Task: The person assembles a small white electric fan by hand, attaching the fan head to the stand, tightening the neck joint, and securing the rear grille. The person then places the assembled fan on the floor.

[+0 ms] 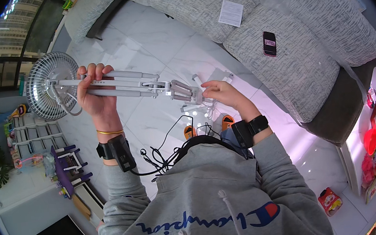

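A white fan with a round wire cage [52,85] and a long jointed arm [130,83] is held up sideways in front of me. My left hand [95,89] is closed, its fingers wrapped round the arm's parallel bars close to the cage. At the arm's other end, my right hand [227,95] pinches the white end piece [197,95] between thumb and fingers. A thin white cord [211,110] hangs in loops below that hand. Behind the end piece, a pale flat-footed part [215,75] shows in part; I cannot tell whether it is joined to the arm.
A grey sofa [281,73] curves along the right, bearing a phone [269,44] and a printed sheet [231,13]. Black cables [158,158] run from my wrist straps. On the left stand a purple-and-white chair [65,170] and a rack [35,134]. Toys [373,155] lie at right.
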A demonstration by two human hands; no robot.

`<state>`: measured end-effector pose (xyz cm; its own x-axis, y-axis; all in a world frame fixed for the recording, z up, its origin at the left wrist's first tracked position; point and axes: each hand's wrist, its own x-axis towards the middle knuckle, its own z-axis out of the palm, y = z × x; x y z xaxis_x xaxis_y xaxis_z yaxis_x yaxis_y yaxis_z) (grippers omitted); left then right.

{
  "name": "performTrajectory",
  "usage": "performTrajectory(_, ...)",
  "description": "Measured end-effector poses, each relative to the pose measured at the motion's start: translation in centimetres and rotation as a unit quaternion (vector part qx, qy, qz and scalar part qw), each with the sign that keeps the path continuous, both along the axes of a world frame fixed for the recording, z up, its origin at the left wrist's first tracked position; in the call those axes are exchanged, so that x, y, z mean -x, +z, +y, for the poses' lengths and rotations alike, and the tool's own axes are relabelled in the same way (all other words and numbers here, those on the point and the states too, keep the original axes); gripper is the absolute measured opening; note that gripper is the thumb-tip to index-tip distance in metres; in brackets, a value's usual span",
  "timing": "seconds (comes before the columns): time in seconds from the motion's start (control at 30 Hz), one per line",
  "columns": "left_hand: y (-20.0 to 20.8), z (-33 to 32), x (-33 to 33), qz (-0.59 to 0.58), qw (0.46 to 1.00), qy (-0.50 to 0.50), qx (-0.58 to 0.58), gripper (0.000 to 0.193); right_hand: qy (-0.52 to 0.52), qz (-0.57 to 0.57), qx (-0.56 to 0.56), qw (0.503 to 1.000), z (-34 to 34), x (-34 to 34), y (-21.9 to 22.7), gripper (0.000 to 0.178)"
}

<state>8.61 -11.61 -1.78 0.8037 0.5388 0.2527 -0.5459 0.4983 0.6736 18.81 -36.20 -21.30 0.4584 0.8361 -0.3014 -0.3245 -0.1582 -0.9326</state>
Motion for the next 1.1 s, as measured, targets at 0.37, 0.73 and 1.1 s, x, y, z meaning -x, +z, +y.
performTrajectory(0.37, -0.6, -0.5, 0.0, -0.008, 1.0, 0.006, 0.004, 0.016, -0.063, -0.254, -0.186, 0.947, 4.9, 1.0, 12.8, 0.048)
performTrajectory(0.73, -7.2, -5.0, 3.0, 0.216, 0.967, -0.087, -0.107, 0.076, 0.088, -0.439, -0.086, 0.89, 12.4, -0.5, 23.4, 0.054)
performTrajectory(1.1, -13.5, -8.7, 2.0, 0.223, 0.866, -0.095, -0.437, 0.063, 0.136, -0.634, -0.04, 0.76, 21.6, 2.3, 23.2, 0.047)
